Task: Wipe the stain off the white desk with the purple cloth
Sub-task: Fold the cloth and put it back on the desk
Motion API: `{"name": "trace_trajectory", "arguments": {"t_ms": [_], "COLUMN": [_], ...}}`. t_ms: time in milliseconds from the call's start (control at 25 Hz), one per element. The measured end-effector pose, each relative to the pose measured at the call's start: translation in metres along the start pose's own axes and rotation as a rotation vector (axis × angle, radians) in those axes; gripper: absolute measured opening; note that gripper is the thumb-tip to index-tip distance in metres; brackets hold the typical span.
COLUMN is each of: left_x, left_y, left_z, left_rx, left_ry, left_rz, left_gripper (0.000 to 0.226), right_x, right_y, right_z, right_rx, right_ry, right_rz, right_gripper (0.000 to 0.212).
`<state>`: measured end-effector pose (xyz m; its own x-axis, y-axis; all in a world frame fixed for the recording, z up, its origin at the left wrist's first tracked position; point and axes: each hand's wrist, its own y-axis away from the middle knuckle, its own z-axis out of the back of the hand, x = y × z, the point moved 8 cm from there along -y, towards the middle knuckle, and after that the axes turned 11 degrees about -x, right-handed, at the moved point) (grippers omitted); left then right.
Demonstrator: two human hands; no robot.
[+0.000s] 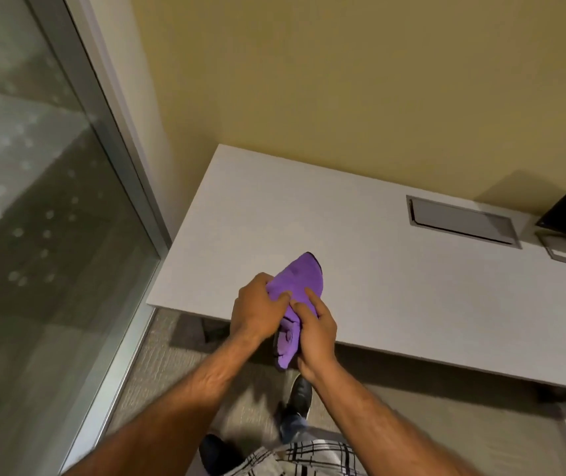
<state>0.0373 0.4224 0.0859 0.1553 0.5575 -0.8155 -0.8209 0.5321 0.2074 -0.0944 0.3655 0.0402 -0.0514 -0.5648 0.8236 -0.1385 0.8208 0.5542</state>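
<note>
White desk [395,286]: both hands [285,321] grip purple cloth [297,280].

You are working under warm, fairly dim indoor light that tints the wall [360,80] yellowish. Beyond where both your hands close on the purple cloth [297,286], the white desk [395,269] is evenly lit, without glare. Below your grip lies a dark shadow under the desk edge. Left of it the glass panel [27,201] shows hazy, blurred reflections — straight lines bow toward the frame edges — and the whole picture is slightly soft.
</note>
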Motion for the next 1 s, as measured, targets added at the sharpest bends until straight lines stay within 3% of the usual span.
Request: {"name": "trace_trajectory", "arguments": {"t_ms": [160,320,480,600,720,880,1000], "left_x": [-0.078,-0.118,-0.158,-0.183,-0.207,-0.227,-0.23], "left_y": [-0.01,-0.012,-0.029,-0.037,-0.046,-0.067,-0.091], "left_z": [-0.02,-0.022,-0.04,-0.055,-0.07,-0.09,-0.102], "left_rx": [0.064,0.085,0.095,0.083,0.07,0.058,0.055], "left_ry": [-0.198,-0.428,-0.553,-0.535,-0.481,-0.392,-0.193], "left_rz": [-0.396,-0.746,-0.892,-0.944,-0.984,-0.965,-0.854], "left_gripper": [0.007,0.015,0.017,0.015,0.014,0.016,0.017], "right_x": [0.021,0.048,0.103,0.138,0.165,0.195,0.22], "right_y": [-0.03,-0.068,-0.125,-0.153,-0.178,-0.21,-0.229], "right_z": [0.013,0.035,0.075,0.092,0.097,0.108,0.116], "right_rx": [0.028,-0.072,-0.125,-0.04,0.058,0.094,0.102], "right_ry": [0.071,0.246,0.347,0.462,0.546,0.475,0.422], "right_rz": [0.043,0.117,0.229,0.392,0.49,0.464,0.455], "right_gripper": [0.036,0.062,0.092,0.1,0.074,0.027,0.018]}}
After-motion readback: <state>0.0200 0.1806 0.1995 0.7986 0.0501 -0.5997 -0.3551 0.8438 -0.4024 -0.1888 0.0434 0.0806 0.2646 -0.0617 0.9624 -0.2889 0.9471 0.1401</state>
